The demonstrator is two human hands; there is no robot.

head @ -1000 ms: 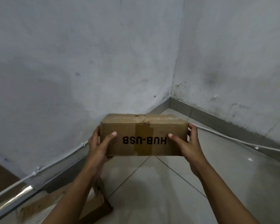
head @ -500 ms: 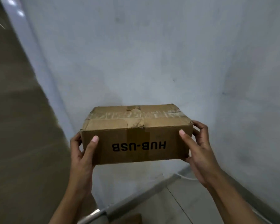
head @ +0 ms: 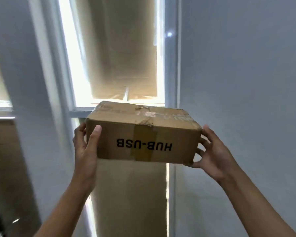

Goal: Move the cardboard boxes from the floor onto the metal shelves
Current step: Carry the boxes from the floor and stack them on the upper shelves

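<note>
Between the two hands, a cardboard box [head: 143, 135] is held up in the air, level, with "HUB-USB" printed upside down on its near face and a strip of brown tape crossing the crumpled top. At its left end the left hand [head: 85, 151] has a grip on the box, thumb [head: 95, 135] lying flat across the near face and fingers wrapped round the end. At the right end the right hand [head: 210, 156] clasps the lower corner, fingers [head: 201, 141] spread against the end panel. Beyond the grip stands a pale frame [head: 173, 65] backed with brown sheets of cardboard [head: 126, 48], bright light showing along their edges. Right of the grip is a plain grey wall [head: 246, 65].
</note>
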